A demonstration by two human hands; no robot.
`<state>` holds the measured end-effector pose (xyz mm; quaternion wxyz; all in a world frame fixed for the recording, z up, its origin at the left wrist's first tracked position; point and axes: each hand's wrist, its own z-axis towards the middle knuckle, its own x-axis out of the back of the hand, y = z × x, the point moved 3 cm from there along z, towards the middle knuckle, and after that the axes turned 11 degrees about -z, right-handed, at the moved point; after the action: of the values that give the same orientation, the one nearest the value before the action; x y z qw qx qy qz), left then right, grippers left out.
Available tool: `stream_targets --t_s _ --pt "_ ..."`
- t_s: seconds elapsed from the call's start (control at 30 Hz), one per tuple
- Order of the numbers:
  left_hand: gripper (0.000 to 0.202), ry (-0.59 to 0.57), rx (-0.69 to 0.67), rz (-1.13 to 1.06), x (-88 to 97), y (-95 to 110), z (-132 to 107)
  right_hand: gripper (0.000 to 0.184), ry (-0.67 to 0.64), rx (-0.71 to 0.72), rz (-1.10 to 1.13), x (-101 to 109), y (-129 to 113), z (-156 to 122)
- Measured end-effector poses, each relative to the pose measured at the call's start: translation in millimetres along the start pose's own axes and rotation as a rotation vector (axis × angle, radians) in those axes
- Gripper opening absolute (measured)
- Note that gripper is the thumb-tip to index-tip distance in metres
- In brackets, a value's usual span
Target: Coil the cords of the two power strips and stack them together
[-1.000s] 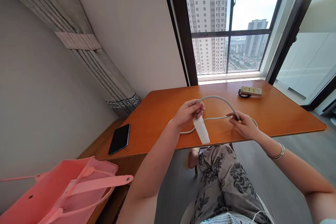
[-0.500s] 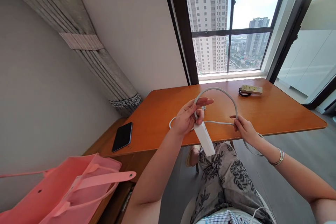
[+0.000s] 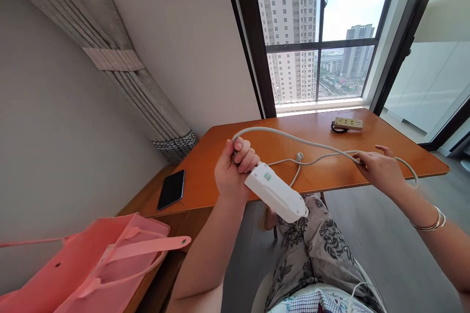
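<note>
Power strip (image 3: 276,193), white, slants from upper left down to lower right, its free end toward the lap, off the table's (image 3: 389,132) near edge. Left hand (image 3: 234,170) clenches its cord end. Right hand (image 3: 380,170), well apart, grasps the grey cord (image 3: 293,139).

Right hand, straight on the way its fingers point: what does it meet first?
The right hand points left along the grey cable it pinches. First in line looks to be the plug on the table, though depth is unclear.
</note>
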<state>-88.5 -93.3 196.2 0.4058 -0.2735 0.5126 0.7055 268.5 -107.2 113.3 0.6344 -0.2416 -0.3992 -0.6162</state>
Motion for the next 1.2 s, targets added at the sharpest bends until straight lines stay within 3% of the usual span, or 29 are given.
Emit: stream_targets --t_s 0.17,0.27,0.37,0.5,0.67,0.73,0.8,0.9,1.0,1.07,1.1,1.2 --pt "0.035 0.044 -0.136 -0.127 4.7 25.8 9.4 0.030 -0.142 -0.176 -0.236 -17.3 61.4 3.5" --pt "0.036 0.096 -0.137 -0.154 15.9 33.9 19.2 0.034 -0.230 -0.230 -0.269 -14.7 82.3 6.7" --pt "0.035 0.123 -0.149 -0.176 28.5 40.0 28.5 0.052 -0.391 -0.261 -0.245 -1.4 86.2 11.3" --pt "0.043 0.246 -0.227 -0.235 44.4 50.8 37.4 0.075 -0.572 -0.293 -0.210 16.1 84.6 14.9" --pt "0.045 0.328 -0.272 -0.224 55.9 60.9 42.3 0.065 -0.672 -0.218 -0.141 15.8 90.6 8.6" --pt "0.044 0.362 -0.298 -0.230 59.8 66.3 43.3 0.058 -0.655 -0.191 -0.031 12.7 97.9 1.4" --pt "0.045 0.418 -0.330 -0.247 63.9 72.7 44.4 0.060 -0.541 -0.227 0.175 11.8 108.3 -6.7" --pt "0.043 0.475 -0.361 -0.245 69.5 79.9 46.7 0.063 -0.176 -0.424 0.538 18.0 126.3 -16.9" --pt "0.043 0.474 -0.356 -0.214 73.8 79.0 49.3 0.051 0.098 -0.636 0.560 28.6 134.7 -20.7" --pt "0.043 0.439 -0.334 -0.181 75.5 74.6 50.2 0.042 0.103 -0.705 0.380 34.4 133.2 -17.3" --pt "0.043 0.412 -0.316 -0.162 75.8 72.0 50.2 0.039 0.046 -0.707 0.276 34.8 131.6 -14.7" --pt "0.042 0.300 -0.238 -0.107 74.4 63.6 47.9 0.036 -0.303 -0.579 0.069 19.2 128.2 -11.8"
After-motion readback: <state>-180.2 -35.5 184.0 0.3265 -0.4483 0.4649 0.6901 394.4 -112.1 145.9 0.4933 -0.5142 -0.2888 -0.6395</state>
